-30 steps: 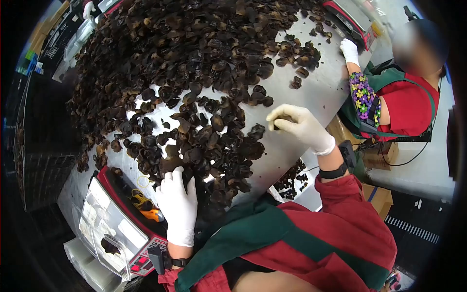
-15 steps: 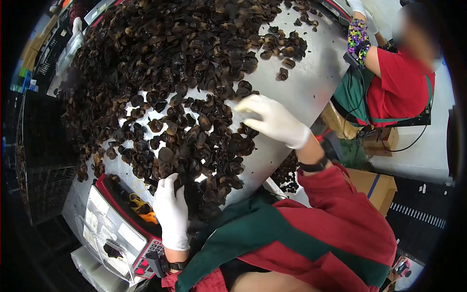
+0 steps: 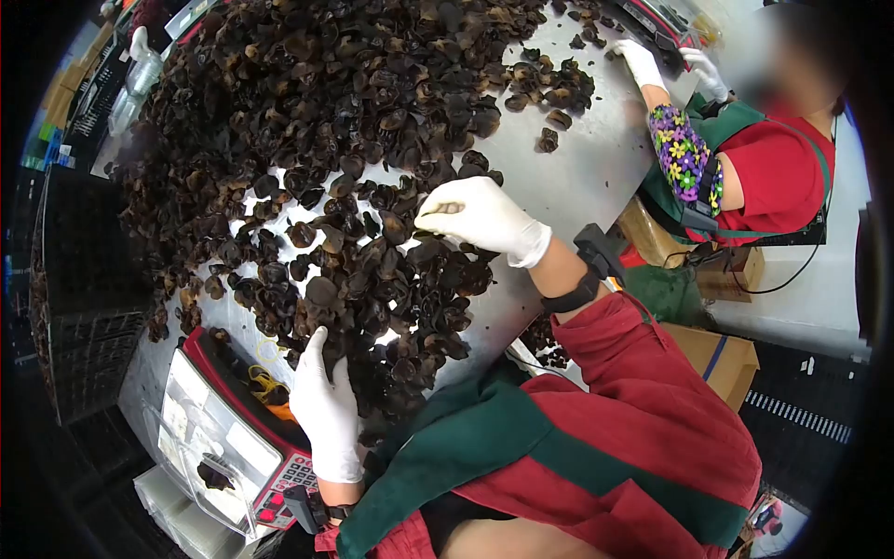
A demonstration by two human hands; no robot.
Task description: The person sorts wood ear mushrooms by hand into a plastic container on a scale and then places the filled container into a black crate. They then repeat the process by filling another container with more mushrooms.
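Note:
Dark brown, curled pieces, like dried fungus, lie in a large pile on the metal table. My right hand, in a white glove, is over the right edge of the nearer pieces. Its fingertips are pinched together; what they hold, if anything, is too small to make out. My left hand, gloved too, rests at the near edge of the pieces with its fingers apart and nothing visibly gripped. Some dark pieces touch its fingers.
A red-framed scale with a clear tray stands left of my left hand, beside yellow string and an orange object. A black crate is farther left. Across the table at right, a co-worker's gloved hands are near another scale.
My right hand has moved left, and its fingers have closed more. My left hand's fingers have spread a little. The co-worker's hands have come lower, towards the table.

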